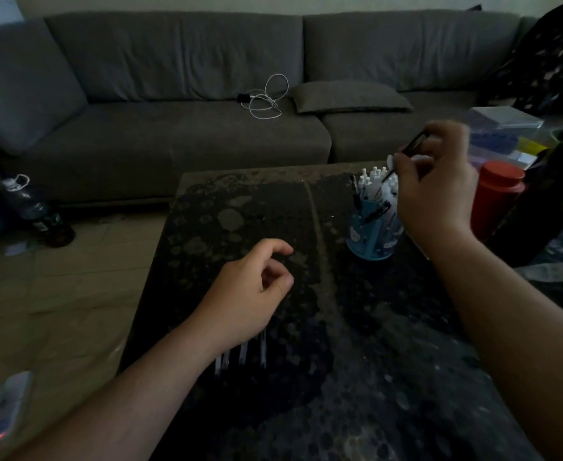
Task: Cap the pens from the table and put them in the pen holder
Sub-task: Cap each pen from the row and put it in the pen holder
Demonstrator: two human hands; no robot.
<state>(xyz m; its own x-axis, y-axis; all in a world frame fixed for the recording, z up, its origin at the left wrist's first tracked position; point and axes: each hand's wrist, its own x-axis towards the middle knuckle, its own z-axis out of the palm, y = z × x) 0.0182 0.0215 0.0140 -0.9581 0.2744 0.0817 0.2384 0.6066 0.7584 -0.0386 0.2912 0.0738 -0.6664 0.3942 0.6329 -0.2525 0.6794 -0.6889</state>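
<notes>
Hands: right hand [436,191] pinches a dark pen [406,154] slanted just above the pen holder [369,237]; left hand [250,294] hangs loosely curled, holding nothing.
Remaining pens [243,354]: on the table [356,361], well short of the holder, partly under the left hand.
Holder: already crowded with white-topped pens.
Risk: the slanted pen may snag on them, skid off, or tip the holder.
Light: dim; whether the cap is on is unclear.

Dim, underexposed, blurred wide-angle edges

Table [240,207] top looks like dark speckled stone, kinda matt. Couch [173,61] is grey woven cloth, pen holder [371,234] smooth blue plastic.
</notes>
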